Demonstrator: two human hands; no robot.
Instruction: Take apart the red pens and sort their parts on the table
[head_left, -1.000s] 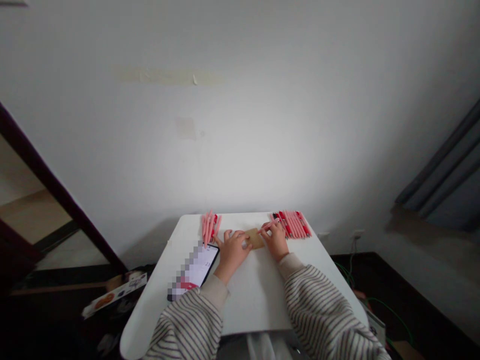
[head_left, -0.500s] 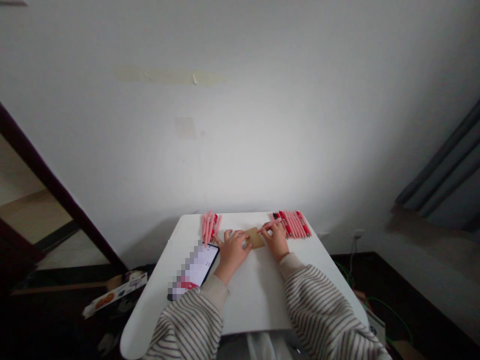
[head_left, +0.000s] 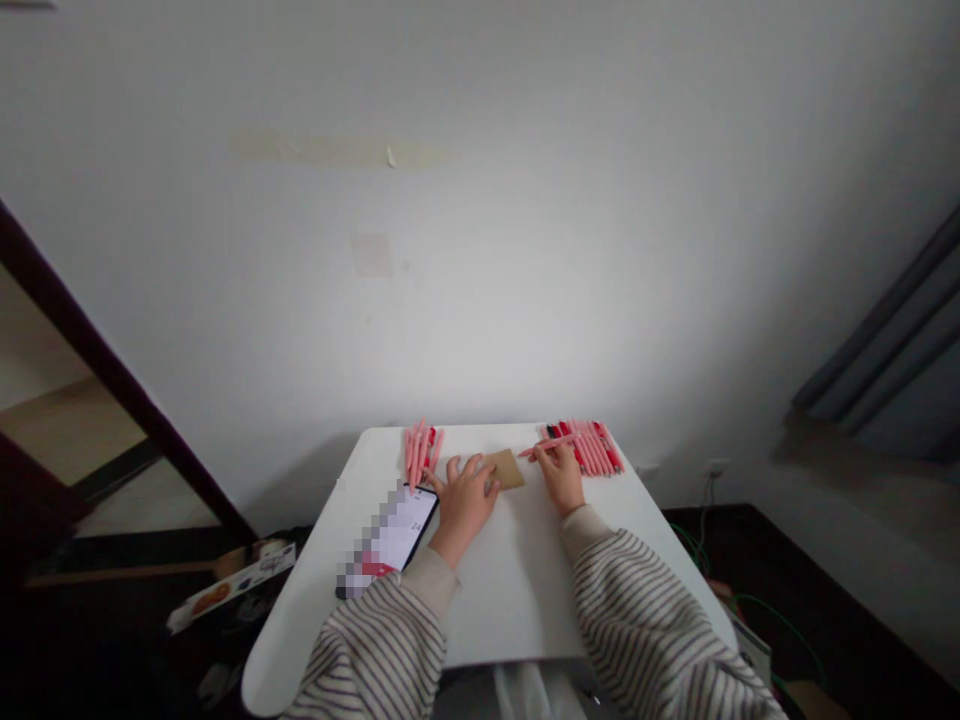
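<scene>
My left hand [head_left: 463, 500] lies on the table with its fingers spread, the fingertips at the left edge of a small square of brown paper [head_left: 505, 470]. Pinched in my right hand [head_left: 561, 478] is a slim pink pen [head_left: 553, 444], its tip pointing left toward the paper and a little apart from it. Behind that hand, a row of pink and red pens [head_left: 600, 450] lies side by side. A smaller bunch of similar pens [head_left: 416, 455] is at the far left, just beyond my left fingers.
A phone [head_left: 397, 535] with a lit, partly blurred screen lies left of my left wrist. The white table [head_left: 517, 600] has rounded corners and meets the wall [head_left: 480, 330] at its back edge. Green cables [head_left: 780, 620] run along the floor at the right.
My right hand has drawn slightly right with the pen, away from the paper. The paper sits at a slightly different tilt, and the phone's number went from 23 to 24.
</scene>
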